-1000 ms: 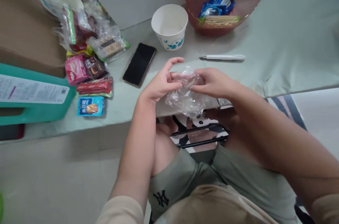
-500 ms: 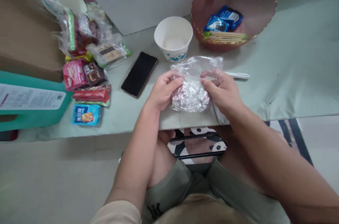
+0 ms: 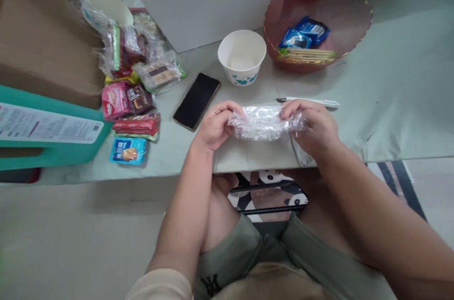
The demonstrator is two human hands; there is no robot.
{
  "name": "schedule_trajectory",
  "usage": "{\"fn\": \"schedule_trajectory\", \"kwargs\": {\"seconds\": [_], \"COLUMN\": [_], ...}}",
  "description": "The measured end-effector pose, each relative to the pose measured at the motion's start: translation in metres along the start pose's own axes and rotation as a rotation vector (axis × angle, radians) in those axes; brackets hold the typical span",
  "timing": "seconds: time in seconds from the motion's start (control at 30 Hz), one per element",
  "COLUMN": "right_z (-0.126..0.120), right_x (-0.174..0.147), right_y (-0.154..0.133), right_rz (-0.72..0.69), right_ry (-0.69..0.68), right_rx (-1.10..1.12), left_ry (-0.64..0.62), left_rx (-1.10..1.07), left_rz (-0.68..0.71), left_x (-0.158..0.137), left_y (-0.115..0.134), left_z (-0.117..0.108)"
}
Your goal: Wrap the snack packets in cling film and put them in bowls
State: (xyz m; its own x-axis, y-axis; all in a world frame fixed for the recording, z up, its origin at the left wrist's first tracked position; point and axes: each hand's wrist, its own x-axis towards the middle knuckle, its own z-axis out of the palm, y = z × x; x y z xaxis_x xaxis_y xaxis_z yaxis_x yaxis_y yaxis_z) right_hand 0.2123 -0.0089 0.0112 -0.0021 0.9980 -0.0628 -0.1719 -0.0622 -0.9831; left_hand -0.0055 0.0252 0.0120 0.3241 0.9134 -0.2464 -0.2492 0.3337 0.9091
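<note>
A crumpled clear plastic bag (image 3: 262, 124) is stretched between my two hands near the table's front edge. My left hand (image 3: 219, 125) is closed on the bag's left end, thumb and fingers pinching it. Around the right end, my right hand (image 3: 314, 126) is closed, with the thumb side on top. Whether anything lies inside the crinkled plastic, I cannot tell. Just beyond the bag stands a white paper bowl (image 3: 241, 58) with blue leaf prints. A white pen-like tool (image 3: 308, 101) with a dark tip lies behind my right hand.
A black phone (image 3: 197, 101) lies left of the bowl. Wrapped snacks (image 3: 129, 101) are piled farther left, beside a cardboard box (image 3: 46, 54) and a green container (image 3: 71, 148). At the back right, a pink scalloped basin (image 3: 347, 30) holds blue packets and thin sticks.
The bag's upstanding top has been folded down, so it is now a flatter, wider bundle. My right hand has shifted outward along it. The camera view has moved slightly.
</note>
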Motion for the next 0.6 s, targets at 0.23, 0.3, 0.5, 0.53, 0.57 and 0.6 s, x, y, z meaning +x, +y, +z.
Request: {"fn": "schedule_trajectory", "kwargs": {"seconds": [0.23,0.3,0.5,0.53,0.57,0.6], "right_z": [0.003,0.007,0.009,0.009,0.007,0.006], "right_x": [0.001,0.001,0.008,0.009,0.011,0.012], "right_y": [0.002,0.003,0.010,0.012,0.013,0.014], "right_rz": [0.066,0.080,0.100,0.088,0.067,0.040], "right_ry": [0.004,0.015,0.078,0.113,0.153,0.196], "right_rx": [-0.508,-0.509,-0.179,-0.158,-0.141,-0.125], "left_ry": [0.110,0.131,0.137,0.144,0.151,0.163], "left_rx": [0.301,0.305,0.222,0.215,0.210,0.205], "left_rz": [0.166,0.150,0.177,0.193,0.205,0.215], "left_x": [0.005,0.007,0.011,0.012,0.012,0.013], "left_y": [-0.014,-0.016,-0.015,-0.015,-0.014,-0.014], "left_z": [-0.008,-0.008,-0.006,-0.006,-0.006,-0.006]}}
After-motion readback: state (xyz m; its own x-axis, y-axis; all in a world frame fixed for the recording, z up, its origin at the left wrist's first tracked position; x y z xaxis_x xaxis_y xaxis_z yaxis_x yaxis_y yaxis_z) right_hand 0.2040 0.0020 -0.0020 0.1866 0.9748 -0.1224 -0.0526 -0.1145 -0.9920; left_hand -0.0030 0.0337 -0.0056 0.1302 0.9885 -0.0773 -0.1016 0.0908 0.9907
